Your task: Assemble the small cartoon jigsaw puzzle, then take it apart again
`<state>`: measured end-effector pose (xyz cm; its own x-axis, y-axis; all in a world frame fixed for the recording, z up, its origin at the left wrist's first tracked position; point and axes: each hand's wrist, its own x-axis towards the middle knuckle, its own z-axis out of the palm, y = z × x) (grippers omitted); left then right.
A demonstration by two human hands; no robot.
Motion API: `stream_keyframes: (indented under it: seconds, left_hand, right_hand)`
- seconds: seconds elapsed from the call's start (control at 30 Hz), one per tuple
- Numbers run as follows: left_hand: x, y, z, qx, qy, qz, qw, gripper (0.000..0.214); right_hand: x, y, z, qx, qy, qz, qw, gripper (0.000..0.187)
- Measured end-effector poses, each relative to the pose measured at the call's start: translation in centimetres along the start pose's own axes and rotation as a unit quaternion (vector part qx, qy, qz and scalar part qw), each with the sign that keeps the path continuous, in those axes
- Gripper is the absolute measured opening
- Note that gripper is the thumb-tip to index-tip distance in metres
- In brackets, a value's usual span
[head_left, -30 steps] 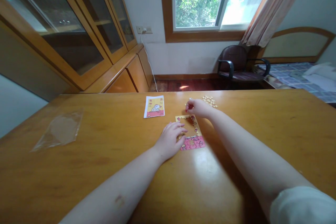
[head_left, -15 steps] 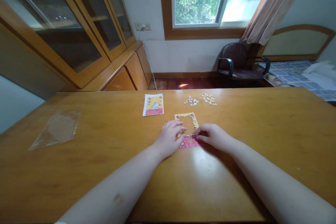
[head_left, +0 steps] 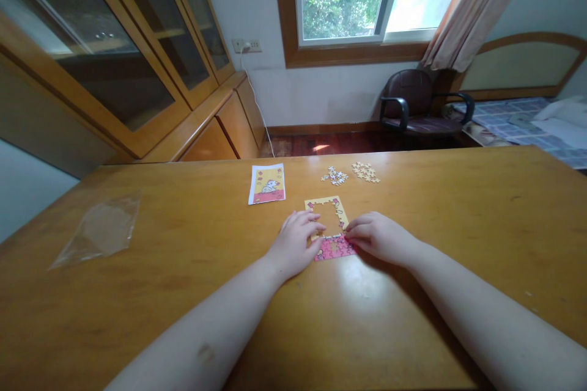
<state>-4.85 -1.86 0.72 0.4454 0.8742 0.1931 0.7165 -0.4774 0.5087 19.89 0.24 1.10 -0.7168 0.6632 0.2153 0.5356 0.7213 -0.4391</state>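
A partly assembled jigsaw puzzle (head_left: 337, 248) lies on the table, with a yellow border round an open middle and a pink lower band that has a small gap. Spread over its left edge is my left hand (head_left: 298, 243), fingers apart and holding nothing. My right hand (head_left: 380, 237) has its fingers together, their tips touching the puzzle's right side at the top of the pink band. What lies under those fingertips is hidden. Beyond the puzzle are a pile of whitish and patterned loose pieces (head_left: 336, 176) and a pile of yellow loose pieces (head_left: 365, 172).
A picture card (head_left: 268, 184) with a white animal on yellow and pink lies left of the puzzle. A clear plastic bag (head_left: 103, 226) rests on the table (head_left: 192, 244) farther left. Past the far edge stand a chair (head_left: 410, 101) and a glass-door cabinet (head_left: 151, 73).
My right hand's fingers have gone from a raised, curled pinch to a flatter pose on the puzzle's right side. My left hand stays in place. The view has shifted slightly.
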Motion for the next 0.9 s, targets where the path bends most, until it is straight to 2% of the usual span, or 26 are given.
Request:
stream_keyframes:
  seconds: [0.1, 0.27, 0.9]
  left_hand:
    - [-0.1, 0.2, 0.0, 0.009, -0.028, 0.003, 1.000, 0.016]
    - [-0.1, 0.4, -0.1, 0.017, -0.071, 0.004, 0.997, 0.025]
    - [-0.2, 0.6, -0.2, 0.016, -0.077, -0.003, 0.997, 0.024]
  right_hand:
    - [0.0, -0.2, 0.2, -0.019, -0.004, -0.004, 1.000, 0.022]
    - [0.0, -0.4, 0.5, -0.023, -0.015, -0.005, 1.000, 0.021]
    - [0.3, -2.2, 1.1, -0.039, -0.037, -0.026, 0.998, 0.023]
